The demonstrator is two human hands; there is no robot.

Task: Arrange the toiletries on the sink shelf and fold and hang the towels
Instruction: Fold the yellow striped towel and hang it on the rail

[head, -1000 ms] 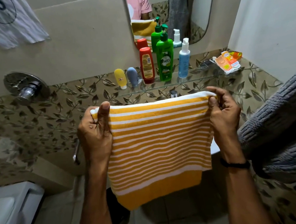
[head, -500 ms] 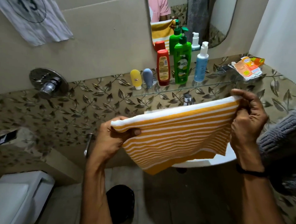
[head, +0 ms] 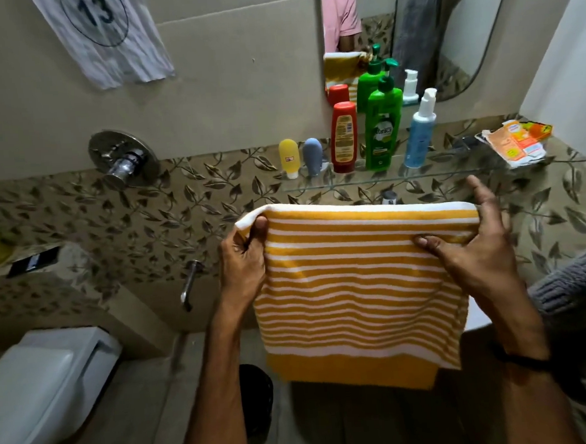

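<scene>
A yellow-and-white striped towel [head: 360, 286] hangs mid-frame, below yellow [head: 289, 157], grey-blue [head: 312, 155], red [head: 343, 137], green [head: 382, 125] and pale-blue [head: 420, 135] bottles against leaf-patterned tiles [head: 194, 207].

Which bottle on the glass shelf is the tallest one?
The green plastic pump bottle. It stands between the red plastic bottle and the light blue pump bottle, and its top reaches highest.

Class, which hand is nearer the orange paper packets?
Right. The right hand is just below-left of the orange paper packets; the left hand grips the yellow-striped towel farther left.
</scene>
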